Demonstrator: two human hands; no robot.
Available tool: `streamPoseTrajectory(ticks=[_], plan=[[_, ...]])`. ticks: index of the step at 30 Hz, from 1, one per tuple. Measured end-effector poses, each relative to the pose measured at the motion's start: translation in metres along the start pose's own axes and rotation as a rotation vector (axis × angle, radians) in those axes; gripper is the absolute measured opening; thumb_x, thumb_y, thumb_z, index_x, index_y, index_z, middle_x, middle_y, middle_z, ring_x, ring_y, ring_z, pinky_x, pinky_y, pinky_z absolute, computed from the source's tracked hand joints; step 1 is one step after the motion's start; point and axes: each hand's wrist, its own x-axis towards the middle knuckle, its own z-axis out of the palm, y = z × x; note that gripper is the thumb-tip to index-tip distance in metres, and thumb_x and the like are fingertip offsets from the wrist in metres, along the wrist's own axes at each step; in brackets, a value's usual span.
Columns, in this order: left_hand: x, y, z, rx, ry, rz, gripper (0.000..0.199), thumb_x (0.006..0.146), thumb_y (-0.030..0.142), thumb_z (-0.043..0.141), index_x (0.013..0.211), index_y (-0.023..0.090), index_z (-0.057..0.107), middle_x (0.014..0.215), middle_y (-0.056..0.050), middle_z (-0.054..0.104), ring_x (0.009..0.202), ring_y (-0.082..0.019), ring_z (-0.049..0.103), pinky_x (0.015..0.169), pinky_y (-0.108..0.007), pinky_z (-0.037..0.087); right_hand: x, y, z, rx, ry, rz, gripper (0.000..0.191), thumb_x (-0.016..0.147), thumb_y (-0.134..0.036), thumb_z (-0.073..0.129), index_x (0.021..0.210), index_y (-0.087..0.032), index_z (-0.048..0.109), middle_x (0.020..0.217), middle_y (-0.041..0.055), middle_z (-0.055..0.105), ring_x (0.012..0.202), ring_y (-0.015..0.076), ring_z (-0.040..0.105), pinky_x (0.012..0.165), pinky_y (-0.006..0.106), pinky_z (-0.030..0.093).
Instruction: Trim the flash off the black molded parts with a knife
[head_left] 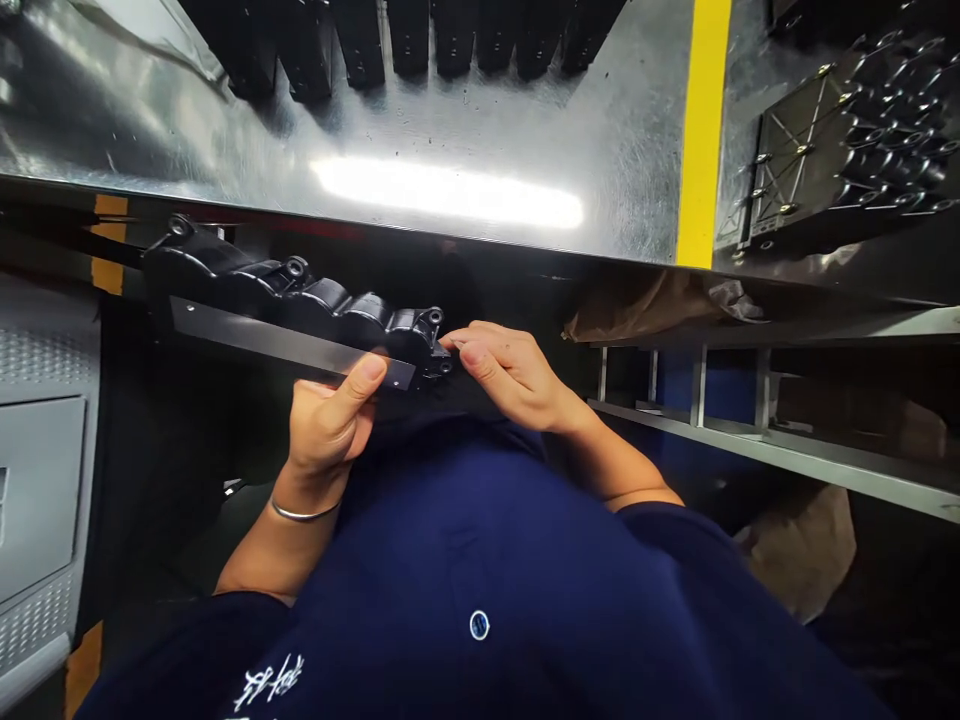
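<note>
My left hand (335, 412) grips a long black moulded plastic housing (322, 300) near its right end, the thumb pressed on a flat, pale strip (285, 343) along its near side. Rounded humps and ring-shaped screw lugs run along the housing, which is held tilted in front of the bench edge. At its right end, my right hand (514, 372) is closed in a pinch, with thumb and index finger close to the end lugs. A small pale tip shows between those fingers; what it belongs to cannot be made out.
A shiny metal bench (465, 130) spans the top, with several black parts (409, 40) standing in a row. Right of a yellow stripe (703, 130) sits a stack of black housings (840, 150). Below are a metal rack (787, 445) and brown bags (645, 310). A grey cabinet (41, 480) stands left.
</note>
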Motion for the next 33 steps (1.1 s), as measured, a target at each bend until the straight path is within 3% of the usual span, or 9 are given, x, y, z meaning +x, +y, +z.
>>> streamPoseTrajectory(ticks=[3,6,12,19,24,27,31,33], plan=[[0.0,0.0,-0.001,0.005,0.007,0.086,0.013,0.068,0.023,0.086,0.076,0.023,0.076,0.082,0.002,0.078,0.097,-0.022,0.073,0.091,-0.03,0.058,0.001,-0.001,-0.001,0.015,-0.003,0.093,0.034,0.103,-0.041,0.039,0.109,-0.017,0.062,0.095,0.004,0.069,0.084,0.0122,0.064,0.077,0.025,0.05],[0.0,0.0,-0.002,0.016,0.013,0.056,0.011,0.071,0.019,0.083,0.076,0.026,0.076,0.081,0.005,0.077,0.108,-0.023,0.07,0.091,-0.03,0.058,-0.001,-0.003,-0.001,0.025,0.049,0.156,0.028,0.102,-0.04,0.042,0.101,-0.018,0.059,0.078,-0.0014,0.062,0.066,0.0086,0.055,0.063,0.022,0.045],[-0.001,0.001,-0.002,0.021,-0.015,0.045,0.009,0.073,0.014,0.08,0.073,0.021,0.074,0.081,0.004,0.077,0.114,-0.024,0.067,0.096,-0.033,0.054,-0.002,-0.003,0.001,0.112,0.098,0.1,0.028,0.096,-0.041,0.055,0.083,-0.017,0.06,0.068,-0.0029,0.055,0.057,0.0069,0.049,0.052,0.02,0.039],[0.002,-0.007,-0.008,0.103,-0.025,0.113,0.017,0.067,0.036,0.087,0.07,0.026,0.075,0.074,0.002,0.076,0.091,-0.024,0.073,0.089,-0.037,0.059,0.0,-0.006,-0.002,0.137,0.072,0.123,0.029,0.096,-0.041,0.056,0.081,-0.016,0.061,0.072,-0.0016,0.057,0.057,0.0064,0.05,0.053,0.02,0.04],[0.0,-0.008,-0.011,0.214,-0.037,0.189,0.015,0.07,0.037,0.085,0.07,0.025,0.075,0.074,0.005,0.076,0.076,-0.017,0.072,0.085,-0.033,0.058,0.001,-0.003,0.001,0.086,0.129,0.159,0.031,0.096,-0.042,0.055,0.079,-0.017,0.06,0.07,-0.0019,0.058,0.058,0.0073,0.052,0.054,0.021,0.041],[-0.001,-0.005,-0.006,0.208,-0.013,0.133,0.013,0.071,0.035,0.084,0.073,0.025,0.076,0.08,0.003,0.077,0.089,-0.021,0.073,0.092,-0.036,0.057,0.002,0.008,0.009,-0.072,0.275,0.1,0.029,0.095,-0.044,0.057,0.081,-0.018,0.062,0.07,-0.0014,0.06,0.056,0.0078,0.05,0.054,0.023,0.042],[-0.002,0.002,0.006,0.095,0.018,-0.052,0.017,0.071,0.035,0.083,0.075,0.021,0.074,0.076,-0.002,0.077,0.086,-0.026,0.074,0.077,-0.037,0.062,0.005,0.021,0.009,-0.29,0.538,-0.014,0.024,0.094,-0.043,0.059,0.092,-0.019,0.064,0.076,0.0012,0.062,0.06,0.0105,0.052,0.061,0.028,0.047],[0.0,0.006,0.009,0.076,0.012,-0.156,0.018,0.07,0.034,0.082,0.071,0.018,0.073,0.069,-0.002,0.074,0.077,-0.024,0.075,0.069,-0.034,0.063,0.005,0.022,0.002,-0.312,0.508,-0.049,0.018,0.094,-0.037,0.06,0.097,-0.019,0.064,0.078,0.0013,0.064,0.062,0.0113,0.054,0.063,0.028,0.048]])
